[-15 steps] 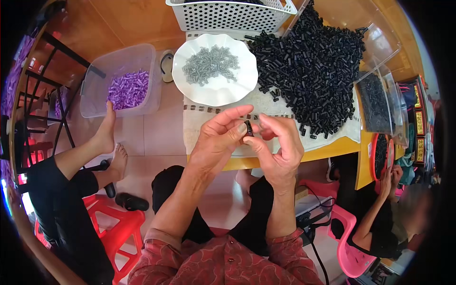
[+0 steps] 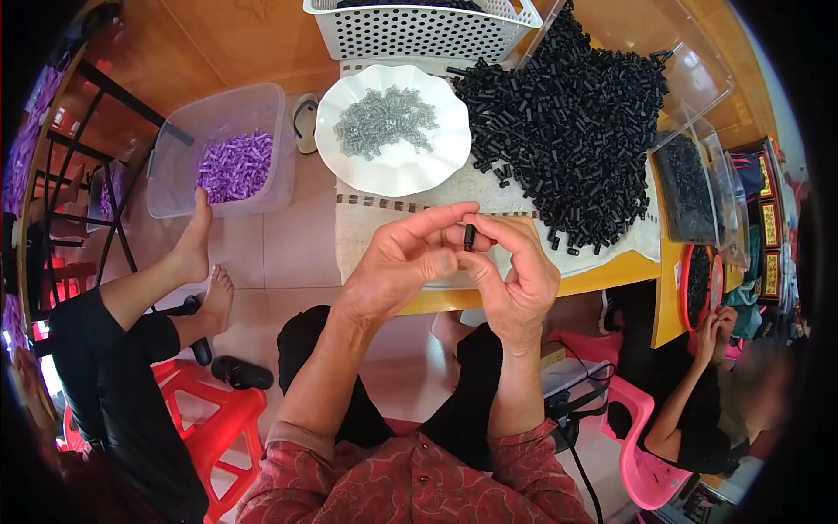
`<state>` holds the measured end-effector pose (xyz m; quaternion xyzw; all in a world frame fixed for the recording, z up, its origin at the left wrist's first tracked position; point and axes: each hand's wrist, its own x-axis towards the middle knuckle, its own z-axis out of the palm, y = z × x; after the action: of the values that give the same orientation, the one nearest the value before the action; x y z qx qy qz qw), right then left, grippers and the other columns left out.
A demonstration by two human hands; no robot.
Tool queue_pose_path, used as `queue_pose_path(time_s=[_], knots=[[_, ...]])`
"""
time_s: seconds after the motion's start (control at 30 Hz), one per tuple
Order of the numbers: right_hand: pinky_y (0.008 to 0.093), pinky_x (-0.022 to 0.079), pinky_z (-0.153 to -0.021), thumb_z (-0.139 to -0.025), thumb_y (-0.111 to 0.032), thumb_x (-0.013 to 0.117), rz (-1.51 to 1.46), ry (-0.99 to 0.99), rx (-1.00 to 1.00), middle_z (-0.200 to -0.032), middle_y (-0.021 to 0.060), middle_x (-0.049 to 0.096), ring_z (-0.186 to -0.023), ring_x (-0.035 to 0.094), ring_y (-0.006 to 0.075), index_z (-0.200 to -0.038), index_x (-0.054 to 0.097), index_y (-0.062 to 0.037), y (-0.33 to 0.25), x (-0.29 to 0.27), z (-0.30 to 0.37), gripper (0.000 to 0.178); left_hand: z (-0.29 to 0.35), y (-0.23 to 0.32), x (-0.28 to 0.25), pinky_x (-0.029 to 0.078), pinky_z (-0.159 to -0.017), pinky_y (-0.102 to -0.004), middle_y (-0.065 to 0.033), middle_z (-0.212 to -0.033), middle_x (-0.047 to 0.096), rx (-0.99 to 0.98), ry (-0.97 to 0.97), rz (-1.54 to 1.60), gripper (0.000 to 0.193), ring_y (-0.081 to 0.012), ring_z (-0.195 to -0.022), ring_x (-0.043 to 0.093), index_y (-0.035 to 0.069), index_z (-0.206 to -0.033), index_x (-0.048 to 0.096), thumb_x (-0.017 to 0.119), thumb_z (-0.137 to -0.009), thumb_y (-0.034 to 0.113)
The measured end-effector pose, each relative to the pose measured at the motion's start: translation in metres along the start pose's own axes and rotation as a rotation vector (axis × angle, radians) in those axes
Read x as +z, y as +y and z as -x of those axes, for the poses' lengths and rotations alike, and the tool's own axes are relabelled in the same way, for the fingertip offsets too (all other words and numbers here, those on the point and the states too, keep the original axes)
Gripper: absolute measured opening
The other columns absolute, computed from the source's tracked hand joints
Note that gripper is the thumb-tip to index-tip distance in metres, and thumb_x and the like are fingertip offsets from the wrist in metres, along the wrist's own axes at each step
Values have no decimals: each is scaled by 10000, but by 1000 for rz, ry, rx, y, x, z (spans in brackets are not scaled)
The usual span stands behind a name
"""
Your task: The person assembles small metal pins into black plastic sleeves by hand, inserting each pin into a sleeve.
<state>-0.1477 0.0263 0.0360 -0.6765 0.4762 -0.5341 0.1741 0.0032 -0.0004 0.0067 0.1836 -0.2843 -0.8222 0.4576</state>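
Observation:
A small black cylindrical plastic piece (image 2: 470,237) stands upright in front of my chest, over the table's near edge. My right hand (image 2: 517,278) pinches it between thumb and forefinger. Close on its other side is my left hand (image 2: 391,266), its forefinger stretched past the piece's top and its thumb apart from it. Whether the left fingertips behind touch the piece, I cannot tell. Beyond my hands, a white scalloped plate (image 2: 384,177) bears a heap of small clear coil-like pieces (image 2: 384,120). To its right spreads a big pile of black cylindrical pieces (image 2: 567,131).
A perforated white basket (image 2: 423,35) stands behind the plate. Clear bins (image 2: 694,188) line the right. On the floor at left are a tub of purple pieces (image 2: 234,166) and a red stool (image 2: 214,410). People sit on both sides, one with a foot (image 2: 199,236) by the tub.
My left thumb has come off the black piece, which now stands more upright in my right fingertips. My left forefinger has shifted slightly right.

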Motion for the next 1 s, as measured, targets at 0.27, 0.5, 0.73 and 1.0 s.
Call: queue_pose_path(time_s=[0.27, 0.5, 0.73, 1.0], knots=[[277, 518, -671, -712, 47, 783, -74, 34, 85, -904, 97, 678, -736, 618, 167, -1033, 665, 5, 0, -3, 5, 344, 2, 0, -1, 525, -904, -298, -99, -1089, 661, 110, -81, -307, 534, -153, -983, 635, 3, -1342, 533, 676, -834, -76], [237, 493, -688, -741, 69, 775, -185, 74, 64, -964, 114, 671, -778, 599, 142, -1061, 628, 42, 2, 4, 11, 352, 4, -3, -5, 539, -889, -307, -109, -1094, 666, 156, -59, -356, 514, -154, -958, 650, -5, -1314, 559, 693, -823, -75], [268, 508, -709, -733, 82, 763, -123, 98, 79, -963, 107, 673, -775, 612, 164, -1077, 635, 22, 0, 5, 7, 372, 1, 2, 3, 521, -909, -304, -75, -1048, 675, 137, -37, -227, 461, -154, -971, 650, 10, -1308, 574, 671, -859, -37], [297, 518, -742, -732, 102, 708, -91, -3, 64, -1047, 117, 666, -829, 621, 209, -1157, 623, -2, -4, 10, -2, 446, -2, 1, -2, 563, -780, -297, -94, -1055, 677, 142, 233, -251, 334, -150, -840, 666, 8, -1249, 612, 614, -915, 8]])
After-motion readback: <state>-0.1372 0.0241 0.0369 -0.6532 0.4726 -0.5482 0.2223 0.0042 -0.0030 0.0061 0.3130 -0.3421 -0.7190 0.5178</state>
